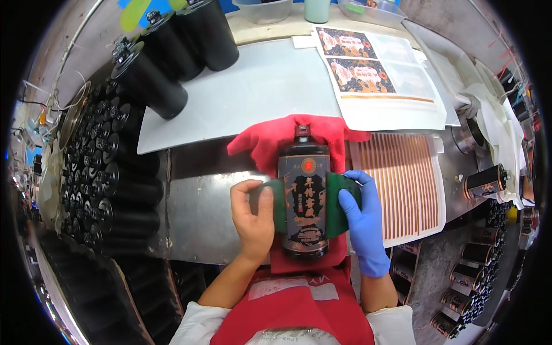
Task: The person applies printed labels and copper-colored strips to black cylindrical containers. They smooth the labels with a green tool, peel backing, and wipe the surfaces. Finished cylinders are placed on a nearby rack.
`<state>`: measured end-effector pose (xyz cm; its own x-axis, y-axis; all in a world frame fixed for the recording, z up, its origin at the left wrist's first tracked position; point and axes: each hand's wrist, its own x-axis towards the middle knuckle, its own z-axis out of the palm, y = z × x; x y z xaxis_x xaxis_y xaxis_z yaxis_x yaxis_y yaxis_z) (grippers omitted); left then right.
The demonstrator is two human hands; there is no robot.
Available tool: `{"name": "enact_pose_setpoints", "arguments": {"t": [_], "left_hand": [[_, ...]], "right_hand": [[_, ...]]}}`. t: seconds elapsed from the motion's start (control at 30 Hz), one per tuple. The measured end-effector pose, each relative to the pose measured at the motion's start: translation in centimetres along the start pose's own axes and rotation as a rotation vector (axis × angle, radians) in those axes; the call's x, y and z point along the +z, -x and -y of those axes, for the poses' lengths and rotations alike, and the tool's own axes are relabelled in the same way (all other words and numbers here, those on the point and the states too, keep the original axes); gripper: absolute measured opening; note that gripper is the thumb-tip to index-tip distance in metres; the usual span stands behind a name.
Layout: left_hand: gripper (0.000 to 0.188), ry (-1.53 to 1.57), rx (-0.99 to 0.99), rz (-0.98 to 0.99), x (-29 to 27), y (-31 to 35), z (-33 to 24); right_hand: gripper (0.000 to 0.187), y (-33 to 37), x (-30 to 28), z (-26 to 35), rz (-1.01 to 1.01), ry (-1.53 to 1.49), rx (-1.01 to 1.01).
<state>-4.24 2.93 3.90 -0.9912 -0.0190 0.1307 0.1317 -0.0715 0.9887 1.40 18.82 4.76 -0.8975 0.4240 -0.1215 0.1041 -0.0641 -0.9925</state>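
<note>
A dark bottle (305, 244) with a printed black, gold and red label lies in front of me, its cap pointing away. Beneath it is a red cloth (259, 144) that spreads out on both sides of the neck. My left hand (253, 221), bare, pinches a dark green flexible pad (279, 210) against the bottle's left side. On the right side, my right hand (366, 230) in a blue glove grips another green pad (334, 204) touching the label's edge. Whether the two pads join behind the bottle is hidden.
Three black bottles (204, 34) stand at the far left, above many stacked black ones (129, 190). Printed label sheets (397, 112) lie at the far right, near a sheet of copper-coloured strips (397, 190). Labelled bottles (483, 183) are at the right. A metal worktop (201, 213) lies beneath.
</note>
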Motion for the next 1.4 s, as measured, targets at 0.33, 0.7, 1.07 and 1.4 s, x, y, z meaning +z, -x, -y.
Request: {"name": "enact_pose_setpoints", "arguments": {"t": [0.33, 0.7, 1.07, 1.4], "left_hand": [[0.018, -0.282, 0.195, -0.065, -1.2, 2.4, -1.4], [0.019, 0.057, -0.102, -0.098, -2.7, 3.6, 5.2], [0.018, -0.724, 0.201, -0.040, -6.6, 0.6, 6.0], [0.088, -0.496, 0.167, 0.574, -5.4, 2.2, 1.2]], "right_hand": [[0.029, 1.9, 0.2, 2.3, -0.133, 0.286, -0.196], [0.031, 1.1, -1.0, -5.2, -0.073, -0.227, 0.063], [0.019, 1.3, -1.9, -3.4, 0.034, -0.206, -0.415], [0.017, -5.8, -2.2, 2.3, 0.082, -0.236, -0.039]]}}
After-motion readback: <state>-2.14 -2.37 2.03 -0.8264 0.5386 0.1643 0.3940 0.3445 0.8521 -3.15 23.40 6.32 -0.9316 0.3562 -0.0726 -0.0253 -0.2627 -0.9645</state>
